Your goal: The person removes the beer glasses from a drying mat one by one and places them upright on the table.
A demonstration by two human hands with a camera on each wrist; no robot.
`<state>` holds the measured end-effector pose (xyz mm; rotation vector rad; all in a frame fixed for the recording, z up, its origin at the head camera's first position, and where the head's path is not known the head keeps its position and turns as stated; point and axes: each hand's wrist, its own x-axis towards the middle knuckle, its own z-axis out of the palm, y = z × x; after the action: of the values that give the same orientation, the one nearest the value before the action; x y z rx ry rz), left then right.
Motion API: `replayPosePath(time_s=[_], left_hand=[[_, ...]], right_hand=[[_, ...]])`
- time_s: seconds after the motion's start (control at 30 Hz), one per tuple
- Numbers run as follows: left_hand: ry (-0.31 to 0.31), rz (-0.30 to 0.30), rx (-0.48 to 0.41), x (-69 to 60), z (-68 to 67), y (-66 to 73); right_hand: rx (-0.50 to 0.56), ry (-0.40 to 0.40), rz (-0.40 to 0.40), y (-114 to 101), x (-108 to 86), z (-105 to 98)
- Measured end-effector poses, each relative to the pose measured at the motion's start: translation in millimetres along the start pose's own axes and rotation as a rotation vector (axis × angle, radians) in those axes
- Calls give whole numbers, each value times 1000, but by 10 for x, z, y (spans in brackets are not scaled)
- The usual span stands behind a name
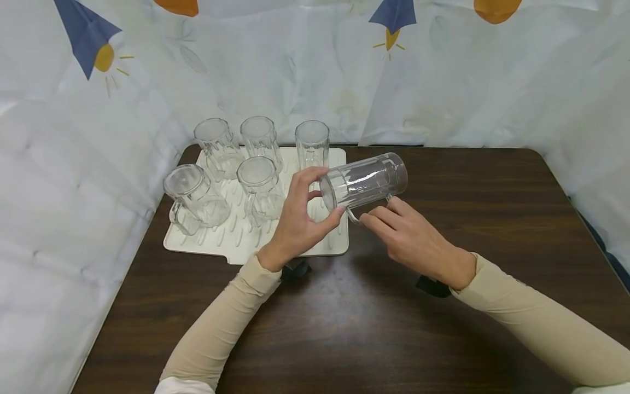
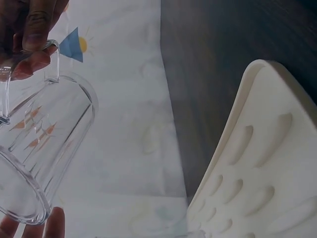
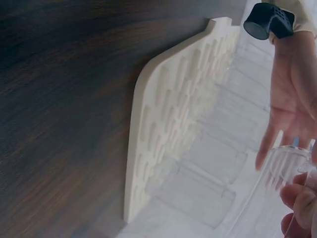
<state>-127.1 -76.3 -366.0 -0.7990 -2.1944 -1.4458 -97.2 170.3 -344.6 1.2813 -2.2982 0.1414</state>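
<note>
Two bare hands hold a clear glass mug (image 1: 361,178) aslant, almost on its side, above the right part of a cream drying board (image 1: 339,241) and the tabletop to the right of it. The left hand (image 1: 305,210) grasps the mug's left end, its thumb on the near side and its forefinger on the far side of the glass. The right hand (image 1: 410,235) grips the handle (image 1: 353,217), which faces the near side, with its fingers bent around it. The left wrist view shows the handle between the right hand's fingers, and fingertips of the left hand at the mug's other end.

Five further glass mugs stand on the board, apart from the one in hand. Three form the far row: a left mug (image 1: 219,153), a middle mug (image 1: 262,143) and a right mug (image 1: 312,145). Two form the near row: a handled mug (image 1: 197,200) at the left edge of the board, and a second mug (image 1: 263,197) to its right. Which end of these mugs is uppermost cannot be told. The board's surface bears rows of elongated hollows, and a short tab projects from its near edge.

The board lies on the left part of a dark wood-grain table (image 1: 394,339). Both forearms wear beige sleeves (image 1: 536,317), with a black device (image 1: 295,269) at each wrist. Beyond the table hangs a white cloth (image 1: 295,65) printed with blue rockets (image 1: 88,33) and orange shapes (image 1: 497,8).
</note>
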Motion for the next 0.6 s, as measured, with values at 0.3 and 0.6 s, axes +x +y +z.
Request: replayPosePath(time_s=[0.3, 0.6], left_hand=[[18, -1, -17, -37, 24, -13], [20, 6, -35, -46, 42, -25]], right_hand=[[-27, -7, -23, -7, -23, 13], [-36, -15, -35, -3, -47, 0]])
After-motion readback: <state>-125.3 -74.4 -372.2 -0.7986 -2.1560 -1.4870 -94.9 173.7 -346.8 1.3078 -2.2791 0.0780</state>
